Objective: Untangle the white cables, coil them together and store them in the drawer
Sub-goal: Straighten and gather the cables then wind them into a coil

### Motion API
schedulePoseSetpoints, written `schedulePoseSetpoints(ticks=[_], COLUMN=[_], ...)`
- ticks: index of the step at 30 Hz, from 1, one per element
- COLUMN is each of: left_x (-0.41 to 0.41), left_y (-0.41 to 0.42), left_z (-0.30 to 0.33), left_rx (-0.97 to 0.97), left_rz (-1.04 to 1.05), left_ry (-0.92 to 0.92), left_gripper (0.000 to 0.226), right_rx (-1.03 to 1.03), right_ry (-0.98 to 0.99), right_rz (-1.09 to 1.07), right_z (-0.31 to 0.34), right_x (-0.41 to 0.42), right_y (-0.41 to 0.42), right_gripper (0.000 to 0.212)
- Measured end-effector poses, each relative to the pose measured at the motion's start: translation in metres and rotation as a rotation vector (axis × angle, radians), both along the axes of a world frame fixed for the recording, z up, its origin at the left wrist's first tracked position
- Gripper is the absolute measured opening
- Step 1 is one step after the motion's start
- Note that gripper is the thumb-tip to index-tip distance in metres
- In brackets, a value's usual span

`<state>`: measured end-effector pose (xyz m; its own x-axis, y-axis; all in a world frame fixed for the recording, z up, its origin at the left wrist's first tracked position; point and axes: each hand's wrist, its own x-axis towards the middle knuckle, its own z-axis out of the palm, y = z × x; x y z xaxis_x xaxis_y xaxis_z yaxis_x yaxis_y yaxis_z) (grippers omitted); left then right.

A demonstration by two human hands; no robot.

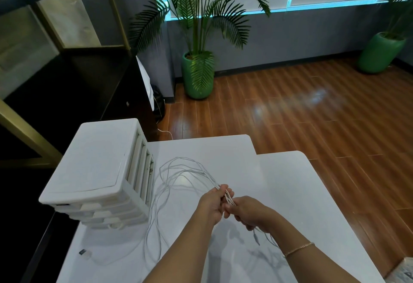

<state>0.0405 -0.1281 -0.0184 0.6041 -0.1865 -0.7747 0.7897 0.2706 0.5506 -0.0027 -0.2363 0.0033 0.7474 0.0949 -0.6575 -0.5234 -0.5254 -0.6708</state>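
Both forearms reach in from the bottom edge, the right one wearing a thin gold bracelet [299, 248], and the two hands meet over the middle of the white glossy worktop [290, 184]. Left hand [212, 204] has its fingers curled round a gathered bundle of thin white cables [176, 171]; right hand [250, 213] grips the same bundle just behind it, so the two hands are touching or nearly so, with a short stretch of strands passing between them.

From that shared grip the cables run away and to the left in long loose loops. Some arch forward over the worktop, and others trail down past the white plastic drawer unit [100, 171] towards the near left corner. There a small white plug end [86, 254] lies on the surface. A short tail with a connector hangs below the right hand.

The slack therefore lies on the left-hand side, its long sweep running roughly from the hands towards the drawer unit, which stands to the left, nearer the left hand. Its drawers look closed from here. Coiling seems barely begun: the strands are collected at one point, but most of their length is still spread out.
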Motion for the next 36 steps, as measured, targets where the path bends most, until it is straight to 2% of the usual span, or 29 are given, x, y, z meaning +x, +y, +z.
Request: schedulePoseSetpoints(ticks=[5, 10, 17, 22, 26, 29, 32, 36], left_x=[0.003, 0.006, 0.006, 0.006, 0.005, 0.004, 0.005, 0.003], left_y=[0.000, 0.002, 0.002, 0.002, 0.005, 0.005, 0.004, 0.003], left_z=[0.000, -0.002, -0.004, -0.006, -0.008, -0.008, -0.008, -0.010], left_rx=[0.060, 0.032, -0.051, -0.140, -0.127, -0.080, -0.011, 0.007], left_rz=[-0.037, 0.005, 0.094, 0.032, -0.036, -0.035, -0.048, -0.037], left_ry=[0.039, 0.026, 0.063, 0.052, 0.076, 0.062, 0.052, 0.052], left_gripper=[0.023, 0.027, 0.014, 0.025, 0.015, 0.016, 0.016, 0.008], right_rx=[0.015, 0.035, -0.111, -0.108, -0.072, -0.053, -0.133, -0.396], right_ry=[0.015, -0.010, -0.109, -0.123, -0.102, -0.096, -0.182, -0.316], right_rz=[0.005, -0.071, 0.030, -0.026, -0.084, -0.106, -0.107, -0.041], right_z=[0.003, 0.005, 0.003, 0.000, -0.006, -0.007, -0.009, -0.015], right_x=[0.002, 0.004, 0.003, 0.003, 0.004, 0.004, 0.003, 0.006], right_y=[0.003, 0.002, -0.007, -0.013, -0.012, -0.012, -0.009, -0.002], right_gripper=[0.032, 0.047, 0.039, 0.035, 0.036, 0.027, 0.018, 0.025])
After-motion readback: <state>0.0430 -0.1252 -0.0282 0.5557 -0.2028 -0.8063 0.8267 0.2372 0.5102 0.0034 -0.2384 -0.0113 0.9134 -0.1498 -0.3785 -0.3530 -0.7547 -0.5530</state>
